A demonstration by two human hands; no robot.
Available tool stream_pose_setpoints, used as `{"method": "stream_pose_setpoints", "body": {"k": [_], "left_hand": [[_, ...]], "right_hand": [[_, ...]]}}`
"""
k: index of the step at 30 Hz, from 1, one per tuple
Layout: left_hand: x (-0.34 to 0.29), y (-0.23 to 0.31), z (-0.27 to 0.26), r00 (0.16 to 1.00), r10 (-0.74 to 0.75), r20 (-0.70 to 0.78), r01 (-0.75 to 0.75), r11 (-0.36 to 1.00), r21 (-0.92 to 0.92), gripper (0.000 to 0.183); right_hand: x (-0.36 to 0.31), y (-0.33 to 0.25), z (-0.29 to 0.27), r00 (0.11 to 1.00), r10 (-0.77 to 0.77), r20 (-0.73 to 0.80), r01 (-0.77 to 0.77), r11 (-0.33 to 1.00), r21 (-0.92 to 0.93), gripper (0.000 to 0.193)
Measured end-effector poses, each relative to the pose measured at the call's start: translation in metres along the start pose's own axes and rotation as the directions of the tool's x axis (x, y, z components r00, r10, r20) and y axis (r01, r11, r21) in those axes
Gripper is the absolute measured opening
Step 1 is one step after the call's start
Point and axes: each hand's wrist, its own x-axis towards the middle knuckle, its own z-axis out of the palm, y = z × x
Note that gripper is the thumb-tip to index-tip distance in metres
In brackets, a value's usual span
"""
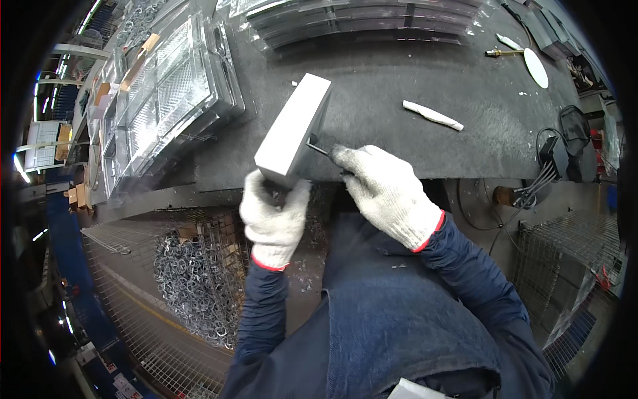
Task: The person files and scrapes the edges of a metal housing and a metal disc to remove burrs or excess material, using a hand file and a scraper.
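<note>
A long white rectangular block (pixel 292 126), with a greyer side face, is tilted over the grey worktable (pixel 372 80). My left hand (pixel 272 216), in a white knitted glove with a red cuff edge, is closed round the block's near end. In my right hand (pixel 385 189), gloved the same way, the fingers pinch a thin dark rod-like tool (pixel 319 150). The tool's far end meets the block's right side; whether it enters a hole there, I cannot tell. Farther right on the table lies a rolled white strip (pixel 432 115).
Clear plastic-wrapped trays (pixel 176 86) are stacked at the left, with more wrapped panels (pixel 365 23) at the back. A white oval disc (pixel 535 68) lies far right, near cables (pixel 546 166). Below, a wire basket (pixel 146 326) contains many metal rings (pixel 199 286).
</note>
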Motion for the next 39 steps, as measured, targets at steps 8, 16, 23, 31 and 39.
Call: {"method": "stream_pose_setpoints", "body": {"k": [8,16,23,31,39], "left_hand": [[0.101,0.084,-0.03,0.945,0.238,0.222,-0.251,0.968,0.03,0.058],[0.125,0.1,0.012,0.926,0.286,0.247,-0.336,0.922,0.193,0.048],[0.156,0.093,0.021,0.816,0.054,0.575,-0.363,0.822,0.438,0.048],[0.166,0.093,0.032,0.742,0.02,0.67,-0.338,0.874,0.349,0.05],[0.165,0.095,0.034,0.725,-0.003,0.689,-0.306,0.895,0.326,0.047]], "right_hand": [[0.005,-0.028,-0.008,1.0,-0.011,-0.007,0.011,0.997,0.072,0.033],[0.004,-0.015,-0.007,0.996,-0.024,-0.092,0.026,1.0,0.018,0.036],[-0.007,-0.026,-0.019,0.999,-0.042,0.007,0.042,0.99,-0.132,0.036],[-0.007,-0.028,-0.024,0.989,0.03,0.147,0.01,0.966,-0.259,0.038],[0.017,-0.021,-0.013,0.971,0.019,0.237,0.084,0.905,-0.418,0.034]]}}
